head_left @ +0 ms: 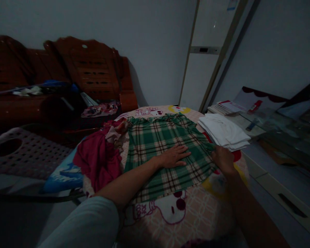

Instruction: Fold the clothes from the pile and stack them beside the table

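A green plaid garment [150,137] with a gathered top edge lies spread over the table covered by a patterned cloth [204,213]. Flat on its middle rests my left hand [173,156], palm down with fingers stretched out. At the garment's right side, my right hand [223,159] is closed on the edge of the fabric, pulling up some creases there. Its fingertips are partly hidden by the hand itself. Crumpled dark red clothing [100,160] lies to the left of the plaid garment. Beyond my right hand is a stack of folded white cloth [223,130].
A wooden sofa [90,69] with clothes on its seat stands at the back left. At the left is a pale perforated basket [28,155] near a blue cushion-like item [64,174]. A glass-topped cabinet [279,134] with papers lines the right side.
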`<state>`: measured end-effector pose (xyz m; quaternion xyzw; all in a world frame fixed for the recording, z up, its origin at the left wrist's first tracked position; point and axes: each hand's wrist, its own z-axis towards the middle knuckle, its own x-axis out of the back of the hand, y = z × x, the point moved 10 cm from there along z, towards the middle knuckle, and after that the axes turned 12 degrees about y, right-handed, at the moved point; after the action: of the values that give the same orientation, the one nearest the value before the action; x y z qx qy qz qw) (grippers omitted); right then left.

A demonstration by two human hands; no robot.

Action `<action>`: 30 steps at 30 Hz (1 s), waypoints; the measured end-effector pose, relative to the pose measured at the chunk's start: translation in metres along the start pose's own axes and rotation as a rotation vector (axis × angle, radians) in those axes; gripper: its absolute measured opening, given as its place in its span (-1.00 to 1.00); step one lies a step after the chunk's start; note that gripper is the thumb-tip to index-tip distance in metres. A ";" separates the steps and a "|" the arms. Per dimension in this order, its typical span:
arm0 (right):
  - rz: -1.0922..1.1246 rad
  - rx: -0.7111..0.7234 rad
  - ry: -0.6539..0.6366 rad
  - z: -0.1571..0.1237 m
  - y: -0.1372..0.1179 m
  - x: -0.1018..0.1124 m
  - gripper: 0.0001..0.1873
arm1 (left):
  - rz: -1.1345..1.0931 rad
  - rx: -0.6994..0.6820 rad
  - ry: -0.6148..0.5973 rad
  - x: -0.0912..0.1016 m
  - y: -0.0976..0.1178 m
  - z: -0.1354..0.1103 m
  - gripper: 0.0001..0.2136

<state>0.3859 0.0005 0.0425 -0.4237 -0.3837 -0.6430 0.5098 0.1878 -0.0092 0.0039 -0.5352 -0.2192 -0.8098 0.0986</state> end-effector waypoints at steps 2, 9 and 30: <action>-0.021 -0.074 0.051 -0.001 0.012 0.010 -0.69 | -0.039 0.003 0.013 0.004 0.002 0.000 -0.39; 0.328 0.169 0.104 -0.018 -0.044 0.044 -0.69 | -0.107 0.174 0.193 0.063 -0.035 -0.002 -0.54; 0.318 0.795 -0.248 -0.091 -0.207 0.055 -0.79 | 0.264 1.188 0.108 0.151 -0.205 -0.184 -0.58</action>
<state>0.1625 -0.0638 0.0497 -0.3222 -0.5894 -0.3033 0.6759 -0.1064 0.0985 0.0290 -0.3693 -0.5600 -0.5559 0.4909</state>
